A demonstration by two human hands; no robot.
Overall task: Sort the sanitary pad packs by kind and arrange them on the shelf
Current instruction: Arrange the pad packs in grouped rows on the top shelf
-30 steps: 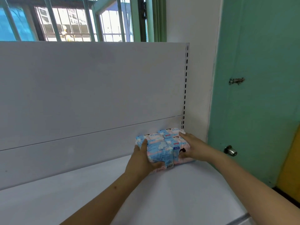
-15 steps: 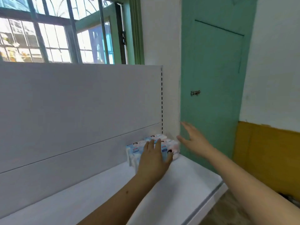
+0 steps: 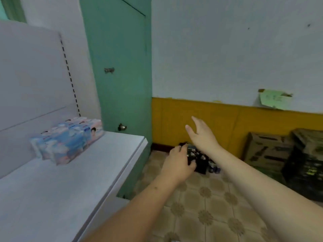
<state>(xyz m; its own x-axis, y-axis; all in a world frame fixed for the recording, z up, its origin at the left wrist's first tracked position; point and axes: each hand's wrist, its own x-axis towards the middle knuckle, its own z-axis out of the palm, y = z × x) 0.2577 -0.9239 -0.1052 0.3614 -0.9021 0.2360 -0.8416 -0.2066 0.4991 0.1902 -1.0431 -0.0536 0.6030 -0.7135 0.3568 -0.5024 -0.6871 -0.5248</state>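
The pale blue and pink plastic-wrapped sanitary pad packs [image 3: 68,140] lie in a tight cluster at the back right corner of the white shelf [image 3: 73,189], against its back panel; my left hand [image 3: 178,163] hangs past the shelf's right edge, fingers loosely curled, holding nothing; my right hand [image 3: 201,135] is spread wide, holding nothing, above dark blurred items [image 3: 201,159] on the patterned tile floor [image 3: 206,206].

The light is soft and rather dim, without glare or strong shadows. The whole picture is blurred, also the pad packs [image 3: 67,141]. Straight lines bend near the edges.
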